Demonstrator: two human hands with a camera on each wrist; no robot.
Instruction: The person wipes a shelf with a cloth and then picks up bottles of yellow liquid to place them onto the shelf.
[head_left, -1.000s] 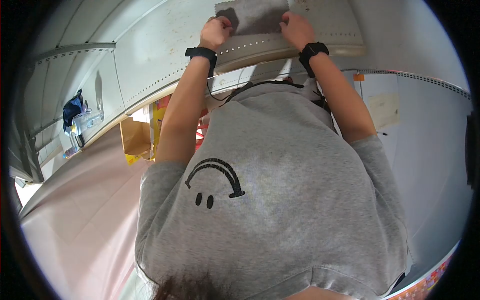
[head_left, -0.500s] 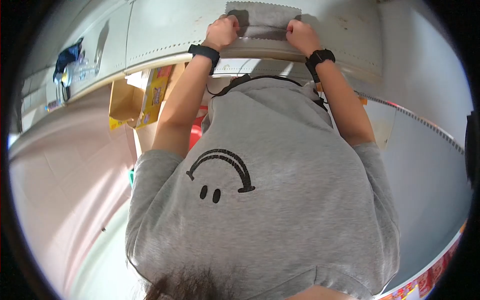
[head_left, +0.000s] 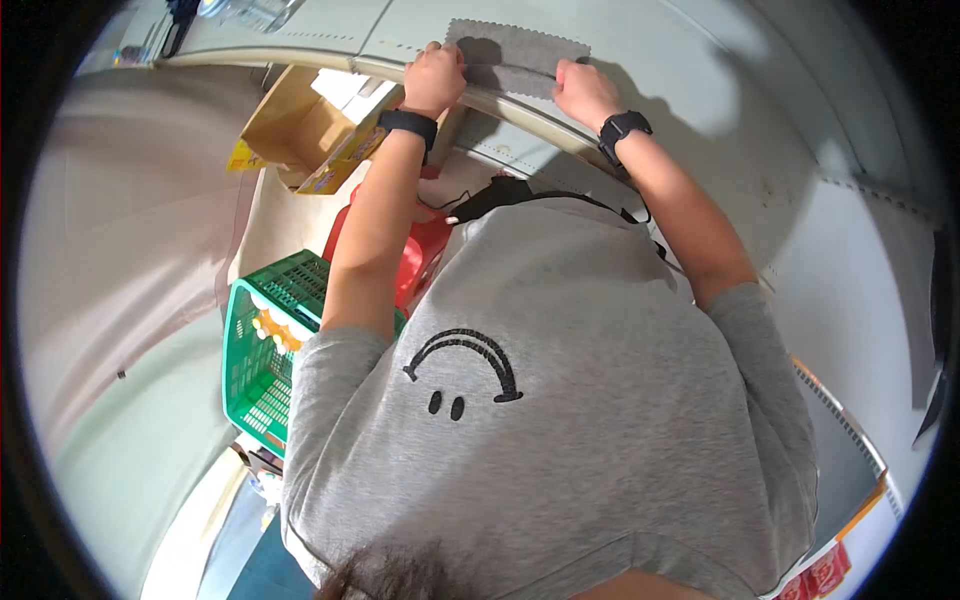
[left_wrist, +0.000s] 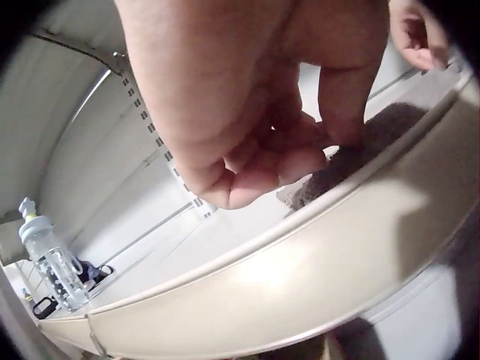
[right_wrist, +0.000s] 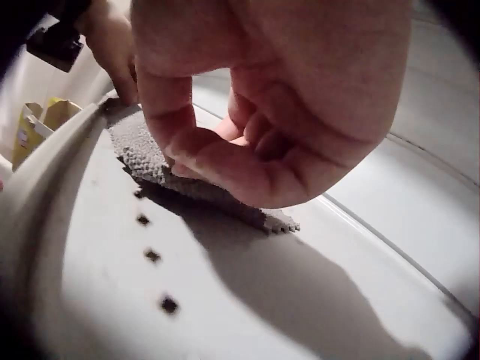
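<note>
A grey cloth [head_left: 520,52] with zigzag-cut edges lies on a pale metal shelf [head_left: 640,45], near its front lip. At the cloth's left end, my left hand [head_left: 434,80] pinches its near edge between thumb and fingers. My right hand [head_left: 588,95] pinches the right end the same way. In the right wrist view the cloth [right_wrist: 139,150] is lifted slightly along its near edge, casting a shadow on the perforated shelf. From the left wrist, my left hand [left_wrist: 262,90] hides much of the cloth [left_wrist: 330,176], which shows dark and bunched beside the fingertips.
A clear bottle [left_wrist: 52,259] stands on the shelf's left part. Below the shelf, left of my body, are an open yellow cardboard box [head_left: 300,130], a red container [head_left: 425,250] and a green plastic basket [head_left: 240,350] with something orange and white inside.
The head view has turned, bringing the green basket into sight and tilting the shelf edge. Both hands keep hold of the cloth's near edge, which now shows a crease across it.
</note>
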